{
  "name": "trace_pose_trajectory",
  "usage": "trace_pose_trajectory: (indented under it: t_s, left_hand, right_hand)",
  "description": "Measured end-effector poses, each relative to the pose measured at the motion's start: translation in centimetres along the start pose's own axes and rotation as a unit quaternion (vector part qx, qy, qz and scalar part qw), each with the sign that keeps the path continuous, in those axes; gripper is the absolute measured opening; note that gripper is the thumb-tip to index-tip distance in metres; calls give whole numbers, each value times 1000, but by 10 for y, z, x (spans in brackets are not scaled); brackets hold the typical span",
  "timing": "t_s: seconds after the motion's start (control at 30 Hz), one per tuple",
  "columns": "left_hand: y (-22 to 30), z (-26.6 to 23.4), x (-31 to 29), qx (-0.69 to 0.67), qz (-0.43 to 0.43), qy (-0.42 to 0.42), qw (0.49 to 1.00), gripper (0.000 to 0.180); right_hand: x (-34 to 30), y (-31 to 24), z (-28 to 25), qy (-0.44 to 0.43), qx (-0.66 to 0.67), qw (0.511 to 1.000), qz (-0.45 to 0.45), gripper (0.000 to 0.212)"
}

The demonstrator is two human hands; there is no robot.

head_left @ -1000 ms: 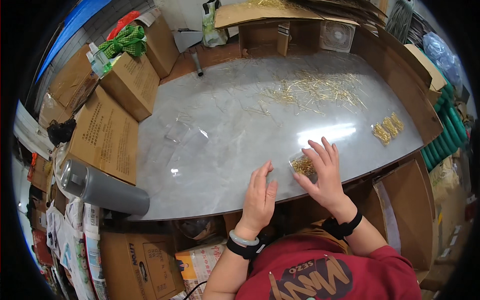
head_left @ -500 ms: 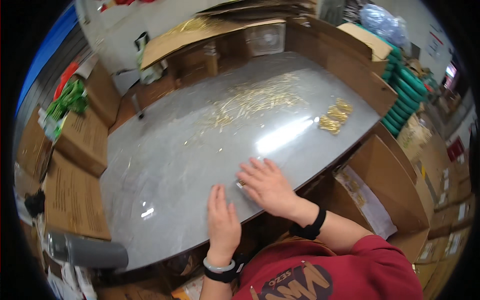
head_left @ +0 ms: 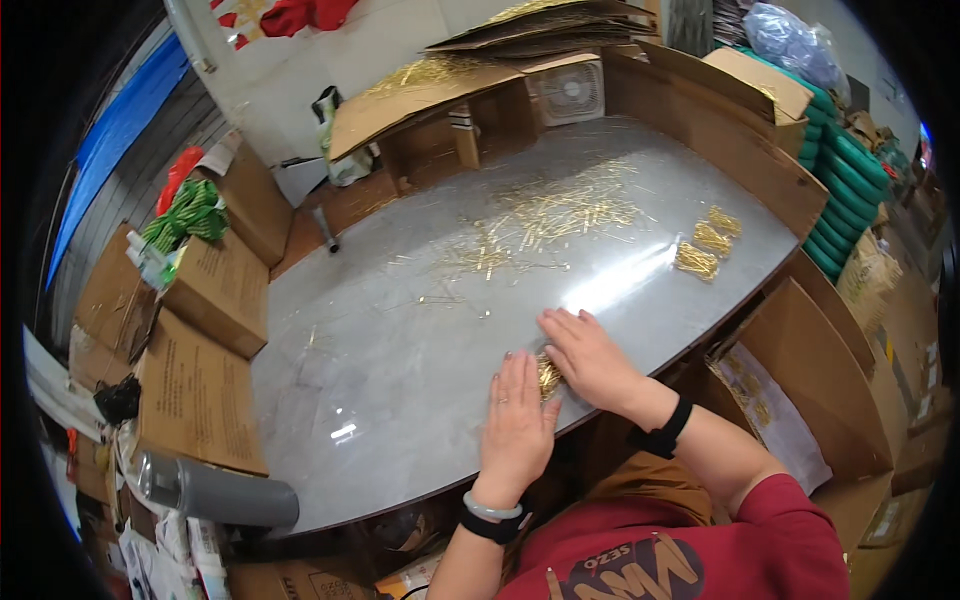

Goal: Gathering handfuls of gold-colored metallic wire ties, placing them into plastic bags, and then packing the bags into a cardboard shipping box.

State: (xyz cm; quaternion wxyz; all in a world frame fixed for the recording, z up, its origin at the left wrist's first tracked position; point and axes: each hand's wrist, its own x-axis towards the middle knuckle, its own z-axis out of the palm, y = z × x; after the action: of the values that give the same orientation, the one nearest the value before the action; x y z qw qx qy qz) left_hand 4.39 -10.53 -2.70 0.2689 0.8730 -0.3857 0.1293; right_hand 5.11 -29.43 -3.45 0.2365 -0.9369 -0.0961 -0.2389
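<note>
Gold pins (head_left: 548,378) sit between the left hand (head_left: 516,418) and right hand (head_left: 594,364), both flat and outstretched; three bundles (head_left: 712,238) look done, many loose pins (head_left: 565,212) lie unbundled.

Cluttered workshop, gray worktable (head_left: 400,430) strewn with thin gold pieces (head_left: 572,215), cardboard boxes (head_left: 200,395) alongside

The head view looks from the wearer's head down and forward over the bench (head_left: 400,430), from its near edge toward the far edge and the white fan (head_left: 570,92). It sits nearest the left hand (head_left: 517,425), right hand (head_left: 590,360) and red shirt (head_left: 690,550); its wide fisheye reaches past both side edges, the near edge bowing and climbing rightward
</note>
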Motion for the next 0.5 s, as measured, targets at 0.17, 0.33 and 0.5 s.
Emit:
trace_pose_trajectory:
  t_s: [0.17, 0.33, 0.5]
  left_hand:
    - [4, -7, -3, 46, -12, -4, 999, 59]
    - [4, -3, -2, 23, -11, -1, 1000, 64]
    - [3, -5, -9, -12, -52, 8, 999, 75]
  right_hand:
    - [10, -4, -11, 35, 85, 992, 89, 29]
    - [9, 2, -13, 1, 64, 994, 88, 24]
    - [-10, 28, -33, 58, 78, 987, 127, 29]
